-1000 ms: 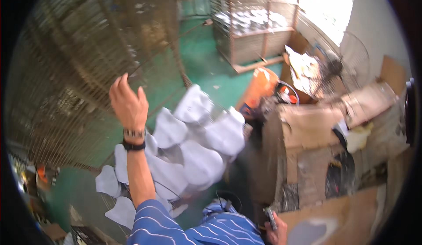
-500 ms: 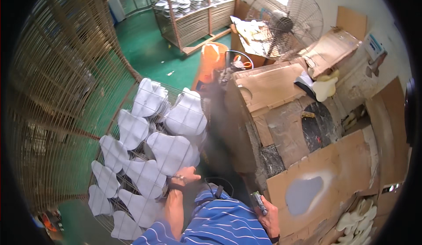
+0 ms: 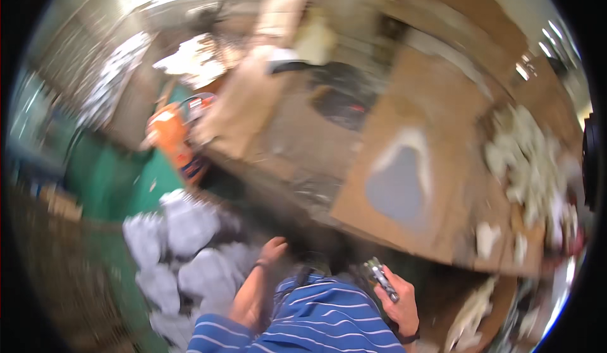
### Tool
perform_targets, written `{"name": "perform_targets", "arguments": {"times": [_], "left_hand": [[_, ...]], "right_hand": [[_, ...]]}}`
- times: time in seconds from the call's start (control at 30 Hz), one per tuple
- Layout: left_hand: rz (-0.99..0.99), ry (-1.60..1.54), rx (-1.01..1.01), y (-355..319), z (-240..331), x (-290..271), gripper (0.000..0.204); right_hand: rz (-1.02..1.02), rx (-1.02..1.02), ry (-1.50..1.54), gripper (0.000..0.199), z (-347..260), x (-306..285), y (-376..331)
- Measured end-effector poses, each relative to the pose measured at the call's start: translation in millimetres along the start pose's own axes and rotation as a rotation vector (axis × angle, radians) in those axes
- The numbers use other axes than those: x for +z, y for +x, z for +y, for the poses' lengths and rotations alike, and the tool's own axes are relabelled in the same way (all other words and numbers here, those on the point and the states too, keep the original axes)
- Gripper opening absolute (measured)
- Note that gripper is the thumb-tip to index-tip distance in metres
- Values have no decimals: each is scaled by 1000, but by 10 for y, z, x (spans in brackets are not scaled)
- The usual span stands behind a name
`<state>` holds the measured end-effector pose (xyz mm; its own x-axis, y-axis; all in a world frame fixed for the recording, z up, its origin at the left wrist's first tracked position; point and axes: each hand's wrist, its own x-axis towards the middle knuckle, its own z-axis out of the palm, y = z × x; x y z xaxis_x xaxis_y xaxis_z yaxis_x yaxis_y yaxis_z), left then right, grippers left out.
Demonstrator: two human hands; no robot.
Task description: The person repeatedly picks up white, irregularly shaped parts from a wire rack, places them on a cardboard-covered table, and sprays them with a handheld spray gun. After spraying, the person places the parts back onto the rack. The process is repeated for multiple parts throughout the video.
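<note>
My left hand (image 3: 274, 250) hangs beside a stack of light-grey shaped pads (image 3: 193, 226) at the lower left; it looks empty, with the fingers loosely apart, though blurred. My right hand (image 3: 401, 303) is closed around a small metal spray gun (image 3: 382, 279), its silver head pointing up and left, in front of the bench. On the bench lies cardboard (image 3: 436, 163) with a grey patch (image 3: 397, 187) ringed by a whitish coating. The wire rack under the pads is lost in the blur.
An orange bin (image 3: 169, 131) stands at the bench's far left end, on a green floor (image 3: 107, 176). Cream-coloured pieces (image 3: 525, 157) are heaped at the right. A dark board (image 3: 344, 97) and a pale pad (image 3: 314, 37) lie at the back of the bench.
My view has swung right, so the bench fills the middle and the pads and orange bin sit further left. My right hand still holds the spray gun. My left hand stays low beside the pads.
</note>
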<state>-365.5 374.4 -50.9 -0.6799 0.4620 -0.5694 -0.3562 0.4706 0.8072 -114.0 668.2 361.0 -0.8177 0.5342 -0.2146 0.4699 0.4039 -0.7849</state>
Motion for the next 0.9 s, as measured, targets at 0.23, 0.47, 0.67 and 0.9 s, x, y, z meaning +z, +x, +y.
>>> {"name": "perform_targets", "arguments": {"times": [0.23,0.47,0.67,0.9], "left_hand": [[-137,405,-537,-61,-1004,49,30],[-234,112,-486,287,-928,95,25],[-94,-76,-367,657,187,554,34],[-119,58,-415,611,453,701,37]], "right_hand": [[366,159,7,51,141,-588,-396],[549,131,8,59,156,-973,-473],[341,150,-34,60,309,-1040,-497],[563,44,9,63,380,-1144,-202]]}}
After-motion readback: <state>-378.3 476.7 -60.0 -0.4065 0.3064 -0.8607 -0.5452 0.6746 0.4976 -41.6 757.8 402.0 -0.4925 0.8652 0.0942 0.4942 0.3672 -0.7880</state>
